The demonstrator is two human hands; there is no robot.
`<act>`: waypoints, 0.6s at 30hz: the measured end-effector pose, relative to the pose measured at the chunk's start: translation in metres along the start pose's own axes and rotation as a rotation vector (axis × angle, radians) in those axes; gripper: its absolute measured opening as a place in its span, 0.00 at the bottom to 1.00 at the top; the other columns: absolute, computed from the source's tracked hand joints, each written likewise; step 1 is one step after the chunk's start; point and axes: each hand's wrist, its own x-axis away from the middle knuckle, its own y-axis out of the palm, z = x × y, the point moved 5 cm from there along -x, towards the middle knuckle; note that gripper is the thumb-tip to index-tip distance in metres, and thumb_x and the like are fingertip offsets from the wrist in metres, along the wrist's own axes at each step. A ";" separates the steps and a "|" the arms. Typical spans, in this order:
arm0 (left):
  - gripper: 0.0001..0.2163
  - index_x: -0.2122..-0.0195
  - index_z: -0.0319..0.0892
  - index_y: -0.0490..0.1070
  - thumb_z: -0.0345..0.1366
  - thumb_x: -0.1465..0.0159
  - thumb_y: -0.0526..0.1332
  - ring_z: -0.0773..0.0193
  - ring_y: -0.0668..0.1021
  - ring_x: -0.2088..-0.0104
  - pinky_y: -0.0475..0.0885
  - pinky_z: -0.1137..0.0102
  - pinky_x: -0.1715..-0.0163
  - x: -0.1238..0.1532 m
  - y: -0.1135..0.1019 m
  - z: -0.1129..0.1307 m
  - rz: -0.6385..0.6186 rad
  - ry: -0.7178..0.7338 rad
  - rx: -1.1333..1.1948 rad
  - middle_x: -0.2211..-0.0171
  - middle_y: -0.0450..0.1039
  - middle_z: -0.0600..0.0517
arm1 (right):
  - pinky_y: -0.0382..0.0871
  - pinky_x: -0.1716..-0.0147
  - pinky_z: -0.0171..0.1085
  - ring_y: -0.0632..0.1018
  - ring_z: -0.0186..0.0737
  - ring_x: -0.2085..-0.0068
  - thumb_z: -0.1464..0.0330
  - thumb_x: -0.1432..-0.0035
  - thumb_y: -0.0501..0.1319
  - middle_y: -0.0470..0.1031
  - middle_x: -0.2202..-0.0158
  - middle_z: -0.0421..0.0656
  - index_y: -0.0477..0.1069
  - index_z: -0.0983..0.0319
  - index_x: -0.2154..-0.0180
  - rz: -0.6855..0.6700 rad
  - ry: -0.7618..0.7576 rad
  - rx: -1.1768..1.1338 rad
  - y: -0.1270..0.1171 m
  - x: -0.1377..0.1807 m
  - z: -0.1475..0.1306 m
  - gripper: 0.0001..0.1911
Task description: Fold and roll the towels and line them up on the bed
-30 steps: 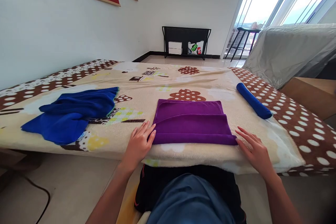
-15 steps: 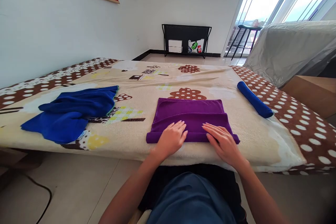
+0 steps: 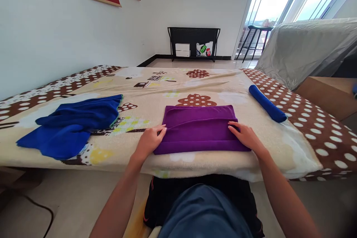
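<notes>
A purple towel (image 3: 195, 130) lies folded in front of me on the bed, with a flat folded band along its near edge. My left hand (image 3: 150, 139) is at its left side, thumb and fingers pinched together on the edge. At the opposite side, my right hand (image 3: 245, 135) grips the right edge of the fold between thumb and fingers. A loose, rumpled blue towel (image 3: 75, 122) lies to the left, apart from my hands. Off to the right rests a tightly rolled blue towel (image 3: 267, 103).
The bed has a cream patterned blanket (image 3: 134, 109) with brown polka-dot borders. Beyond its far end stands a black rack (image 3: 193, 37) with white boxes. A plastic-covered piece of furniture (image 3: 304, 48) and a cardboard box (image 3: 320, 93) are on the right.
My hands have moved apart from the towel's near band out to its left and right edges. The near band now looks flatter. The view has shifted slightly.
</notes>
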 end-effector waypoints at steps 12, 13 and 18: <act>0.10 0.60 0.41 0.79 0.34 0.43 0.66 0.52 0.80 0.56 0.72 0.61 0.49 -0.108 0.017 -0.016 0.092 0.028 0.010 0.59 0.81 0.45 | 0.73 0.52 0.46 0.78 0.39 0.56 0.58 0.35 0.60 0.76 0.55 0.45 0.72 0.63 0.50 0.081 0.274 0.092 0.007 -0.105 0.050 0.18; 0.07 0.62 0.41 0.79 0.34 0.42 0.66 0.53 0.80 0.57 0.72 0.60 0.50 -0.111 0.019 -0.018 0.091 0.024 0.013 0.61 0.81 0.45 | 0.73 0.52 0.46 0.77 0.39 0.55 0.57 0.34 0.60 0.76 0.54 0.45 0.71 0.63 0.50 0.066 0.277 0.102 0.009 -0.109 0.053 0.18; 0.10 0.64 0.40 0.76 0.42 0.35 0.63 0.62 0.79 0.62 0.73 0.60 0.54 -0.119 0.020 -0.030 0.101 -0.014 0.073 0.64 0.79 0.51 | 0.74 0.52 0.47 0.77 0.41 0.53 0.59 0.34 0.60 0.73 0.50 0.46 0.69 0.62 0.47 -0.024 0.256 0.141 0.014 -0.121 0.064 0.19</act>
